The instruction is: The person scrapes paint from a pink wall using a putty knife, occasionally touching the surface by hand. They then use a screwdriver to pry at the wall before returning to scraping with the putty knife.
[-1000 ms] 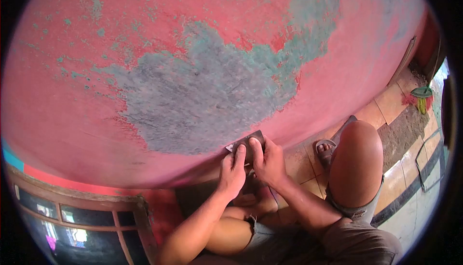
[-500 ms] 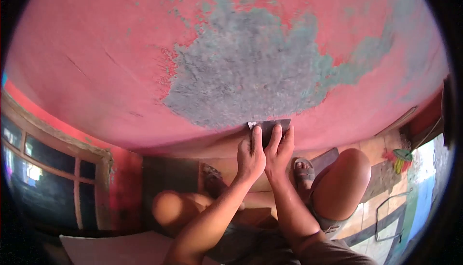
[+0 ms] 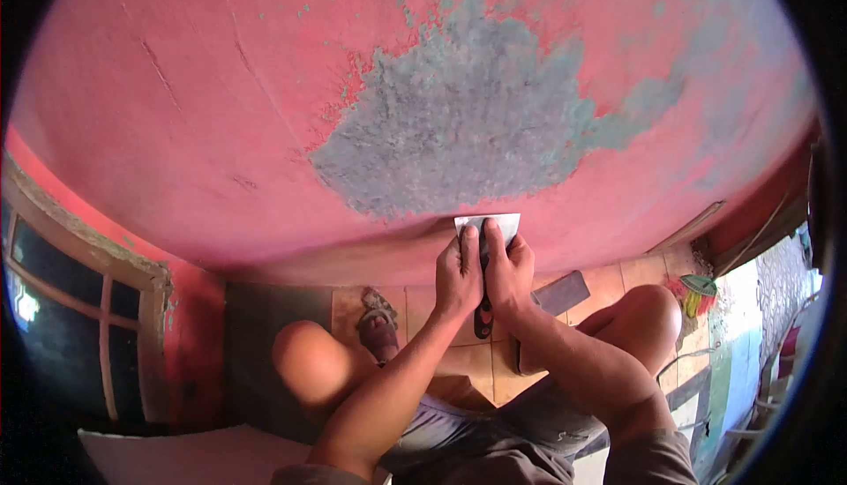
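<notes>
A red-painted wall (image 3: 291, 115) carries a large bare grey patch (image 3: 468, 115) with ragged greenish edges. Just below the patch, a flat metal scraper (image 3: 506, 223) has its wide edge against the wall. My left hand (image 3: 459, 275) is closed on the left side of the scraper, thumb along it. From the right, my right hand (image 3: 509, 273) grips the same tool, a finger or thumb pressed on the blade. The dark handle (image 3: 483, 317) sticks out below, between my hands.
A window frame (image 3: 106, 309) stands at the left. Below are my bent knees, a sandalled foot (image 3: 379, 331) and floor tiles (image 3: 604, 291). A dark flat board (image 3: 562, 293) lies on the right, with a green and red broom (image 3: 699, 291) farther over.
The view has shifted, so the patch sits farther right. The scraper has tilted: its blade now looks bright, and its handle shows below my hands.
</notes>
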Motion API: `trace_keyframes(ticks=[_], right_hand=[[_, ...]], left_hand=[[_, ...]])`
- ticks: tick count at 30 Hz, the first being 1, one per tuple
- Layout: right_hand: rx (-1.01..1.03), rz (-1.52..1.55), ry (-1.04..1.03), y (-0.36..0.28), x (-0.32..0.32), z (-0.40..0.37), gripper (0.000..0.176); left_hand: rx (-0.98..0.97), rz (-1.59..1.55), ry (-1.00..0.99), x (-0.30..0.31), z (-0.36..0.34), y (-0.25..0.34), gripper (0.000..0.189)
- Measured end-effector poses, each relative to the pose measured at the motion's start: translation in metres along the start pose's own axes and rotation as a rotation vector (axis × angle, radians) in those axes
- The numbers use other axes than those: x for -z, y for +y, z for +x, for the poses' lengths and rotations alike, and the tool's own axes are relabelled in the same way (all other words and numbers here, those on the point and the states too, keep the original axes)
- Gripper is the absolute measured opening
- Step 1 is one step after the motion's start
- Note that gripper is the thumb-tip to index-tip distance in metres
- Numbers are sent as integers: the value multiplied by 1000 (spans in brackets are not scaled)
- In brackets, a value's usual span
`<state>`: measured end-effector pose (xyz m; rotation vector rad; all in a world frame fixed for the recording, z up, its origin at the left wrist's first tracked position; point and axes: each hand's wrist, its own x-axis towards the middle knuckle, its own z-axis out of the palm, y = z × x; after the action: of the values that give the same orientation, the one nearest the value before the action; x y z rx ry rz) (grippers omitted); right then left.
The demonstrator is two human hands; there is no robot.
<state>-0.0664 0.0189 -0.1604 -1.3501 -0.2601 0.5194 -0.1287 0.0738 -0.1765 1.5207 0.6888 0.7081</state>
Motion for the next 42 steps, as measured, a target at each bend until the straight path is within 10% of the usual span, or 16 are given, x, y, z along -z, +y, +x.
trace_keyframes(ticks=[20, 42], right_hand=[[103, 16, 113, 4, 19, 19, 26], [8, 164, 108, 1, 15, 14, 28]], left_hand=[[-32, -228, 250, -50, 11, 3, 56], [-23, -49, 7, -29, 11, -2, 43]])
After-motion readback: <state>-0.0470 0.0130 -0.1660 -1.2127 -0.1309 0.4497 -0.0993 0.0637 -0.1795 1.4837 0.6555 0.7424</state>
